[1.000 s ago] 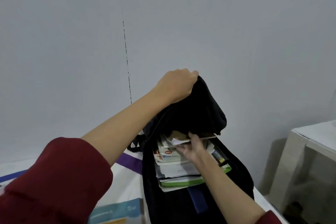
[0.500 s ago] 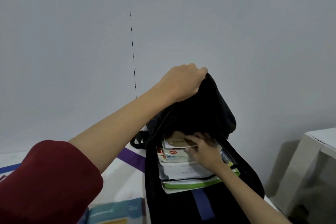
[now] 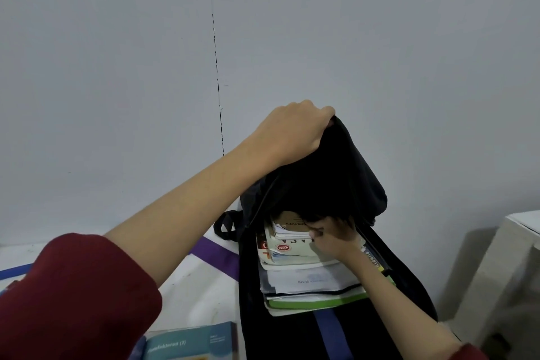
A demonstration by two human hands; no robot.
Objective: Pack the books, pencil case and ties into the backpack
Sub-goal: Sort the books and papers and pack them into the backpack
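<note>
A black backpack (image 3: 336, 181) lies on the white table (image 3: 198, 289), its mouth facing me. My left hand (image 3: 295, 131) grips the top flap and holds it lifted high. Inside sits a stack of books (image 3: 304, 278) with white, brown and green covers. My right hand (image 3: 333, 238) reaches into the opening, fingers pressed on the top brown book; its fingertips are lost in the dark under the flap. A blue book (image 3: 193, 343) lies on the table at the bottom edge, left of the bag. No pencil case or ties are visible.
A plain grey wall stands close behind the bag. Purple tape (image 3: 216, 254) and blue tape (image 3: 14, 270) cross the table. A white table or box (image 3: 496, 266) stands to the right, with a gap down to the floor between.
My left hand has lifted the flap slightly higher. My right hand has pushed further into the bag, from the book edges to deep under the flap.
</note>
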